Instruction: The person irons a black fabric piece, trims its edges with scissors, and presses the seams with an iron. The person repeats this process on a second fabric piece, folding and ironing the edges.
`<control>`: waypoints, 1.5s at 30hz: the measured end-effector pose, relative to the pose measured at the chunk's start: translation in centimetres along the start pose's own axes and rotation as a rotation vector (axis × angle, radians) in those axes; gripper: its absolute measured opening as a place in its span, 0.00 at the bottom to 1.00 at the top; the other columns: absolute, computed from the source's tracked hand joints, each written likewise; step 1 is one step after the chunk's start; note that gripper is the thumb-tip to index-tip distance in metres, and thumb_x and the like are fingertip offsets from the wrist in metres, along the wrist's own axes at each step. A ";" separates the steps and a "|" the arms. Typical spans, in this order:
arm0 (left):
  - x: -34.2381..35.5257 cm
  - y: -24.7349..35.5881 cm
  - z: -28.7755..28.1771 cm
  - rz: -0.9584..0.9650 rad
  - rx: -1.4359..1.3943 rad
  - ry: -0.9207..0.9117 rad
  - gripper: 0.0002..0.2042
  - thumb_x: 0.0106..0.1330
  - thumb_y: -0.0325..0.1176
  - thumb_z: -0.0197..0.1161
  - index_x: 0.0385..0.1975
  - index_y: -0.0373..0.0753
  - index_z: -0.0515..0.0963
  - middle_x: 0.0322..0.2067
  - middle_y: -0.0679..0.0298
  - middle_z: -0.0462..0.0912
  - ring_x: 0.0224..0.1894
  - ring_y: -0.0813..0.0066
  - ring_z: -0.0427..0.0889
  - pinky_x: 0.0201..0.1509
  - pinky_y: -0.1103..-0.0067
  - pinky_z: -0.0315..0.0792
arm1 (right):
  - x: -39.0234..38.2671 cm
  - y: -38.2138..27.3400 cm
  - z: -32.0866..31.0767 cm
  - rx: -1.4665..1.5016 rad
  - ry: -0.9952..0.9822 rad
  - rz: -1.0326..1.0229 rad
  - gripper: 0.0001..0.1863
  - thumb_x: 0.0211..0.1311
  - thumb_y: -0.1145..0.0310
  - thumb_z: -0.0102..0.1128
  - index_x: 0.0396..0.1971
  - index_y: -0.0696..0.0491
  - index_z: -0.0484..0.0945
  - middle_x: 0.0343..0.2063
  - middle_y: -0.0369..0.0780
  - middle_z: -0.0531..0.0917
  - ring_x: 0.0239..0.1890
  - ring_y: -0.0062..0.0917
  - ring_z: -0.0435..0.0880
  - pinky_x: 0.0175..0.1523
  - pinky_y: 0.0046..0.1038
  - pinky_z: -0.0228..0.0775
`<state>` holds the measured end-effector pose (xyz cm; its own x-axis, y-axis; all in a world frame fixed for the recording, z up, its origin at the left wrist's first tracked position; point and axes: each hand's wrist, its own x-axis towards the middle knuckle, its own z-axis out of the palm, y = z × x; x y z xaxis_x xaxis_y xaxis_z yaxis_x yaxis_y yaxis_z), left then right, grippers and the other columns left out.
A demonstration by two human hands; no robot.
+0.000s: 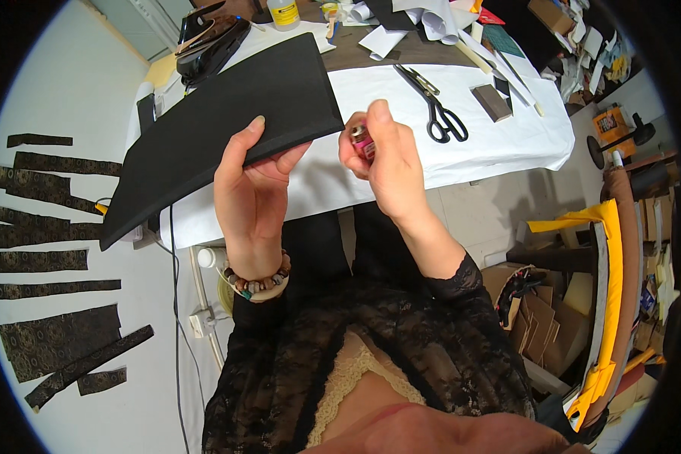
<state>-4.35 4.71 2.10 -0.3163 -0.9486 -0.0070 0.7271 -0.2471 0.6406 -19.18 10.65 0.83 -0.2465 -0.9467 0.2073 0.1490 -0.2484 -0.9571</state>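
Observation:
My left hand (256, 189) grips the lower edge of a large flat black panel (238, 113), thumb on top and fingers beneath. The panel is tilted above the white-covered table (333, 178), its right corner pointing at my other hand. Closed around a small pink lighter with a metal top (362, 141), my right hand (393, 163) is just beside that corner, thumb raised over the lighter. No flame shows. Black-handled scissors (445, 121) lie on the white cover to the right, with a smaller metal tool (424, 82) at their blades.
A grey-brown block (492, 102) lies right of the scissors. An iron (212, 45), a yellow-labelled bottle (284, 13) and paper rolls (435, 21) fill the far side. Patterned dark strips (45, 261) spread at left; a black cable (177, 303) hangs there. Cardboard (541, 325) stands lower right.

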 end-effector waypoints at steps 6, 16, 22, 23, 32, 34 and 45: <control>-0.1 -0.1 -0.2 -0.050 -0.026 -0.039 0.12 0.66 0.28 0.55 0.43 0.25 0.75 0.42 0.52 0.82 0.46 0.63 0.84 0.52 0.68 0.81 | 1.5 1.7 -0.5 0.243 -0.134 -0.007 0.19 0.68 0.56 0.59 0.19 0.50 0.69 0.15 0.26 0.67 0.16 0.08 0.57 0.22 0.14 0.46; -0.1 0.8 0.0 -0.122 -0.063 -0.090 0.12 0.67 0.28 0.53 0.44 0.26 0.74 0.43 0.51 0.82 0.47 0.61 0.83 0.54 0.67 0.80 | 2.5 1.8 -1.8 0.600 -0.406 0.165 0.22 0.72 0.52 0.50 0.23 0.53 0.71 0.13 0.29 0.64 0.15 0.11 0.54 0.21 0.18 0.46; 0.2 0.4 0.6 -0.113 -0.040 -0.028 0.13 0.67 0.28 0.52 0.46 0.25 0.71 0.46 0.49 0.80 0.49 0.58 0.81 0.56 0.65 0.78 | 1.4 0.0 -0.5 0.092 0.042 -0.130 0.21 0.66 0.54 0.62 0.19 0.54 0.73 0.12 0.29 0.70 0.14 0.09 0.61 0.20 0.16 0.49; 0.1 0.6 0.7 -0.106 -0.056 -0.027 0.13 0.67 0.28 0.52 0.46 0.25 0.71 0.45 0.49 0.80 0.49 0.57 0.81 0.57 0.64 0.77 | 1.6 0.1 -0.7 0.215 -0.054 -0.083 0.22 0.73 0.55 0.50 0.22 0.55 0.70 0.12 0.30 0.64 0.16 0.13 0.56 0.22 0.19 0.46; -0.3 0.6 1.0 -0.120 -0.074 -0.010 0.14 0.66 0.27 0.53 0.46 0.23 0.70 0.47 0.47 0.79 0.50 0.54 0.80 0.60 0.63 0.75 | 1.5 0.2 0.1 0.239 -0.001 -0.175 0.14 0.61 0.65 0.69 0.22 0.52 0.72 0.16 0.24 0.70 0.19 0.07 0.62 0.23 0.14 0.50; -0.3 0.5 1.5 -0.105 -0.084 -0.006 0.14 0.66 0.27 0.53 0.46 0.23 0.70 0.47 0.47 0.79 0.50 0.53 0.80 0.60 0.62 0.75 | 1.9 0.4 -0.1 0.277 -0.006 -0.180 0.14 0.61 0.66 0.69 0.22 0.52 0.72 0.16 0.25 0.70 0.20 0.07 0.63 0.24 0.14 0.51; -0.7 1.0 2.6 -0.155 -0.138 -0.041 0.18 0.67 0.29 0.50 0.50 0.19 0.67 0.51 0.41 0.76 0.57 0.48 0.75 0.65 0.60 0.69 | 0.1 -0.5 1.1 0.231 -0.016 -0.039 0.31 0.76 0.51 0.29 0.15 0.54 0.66 0.09 0.31 0.60 0.13 0.14 0.51 0.20 0.20 0.43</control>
<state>-4.96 5.62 4.76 -0.4533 -0.8890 -0.0643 0.7434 -0.4169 0.5230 -18.23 10.42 1.55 -0.2413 -0.9382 0.2481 0.3553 -0.3233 -0.8771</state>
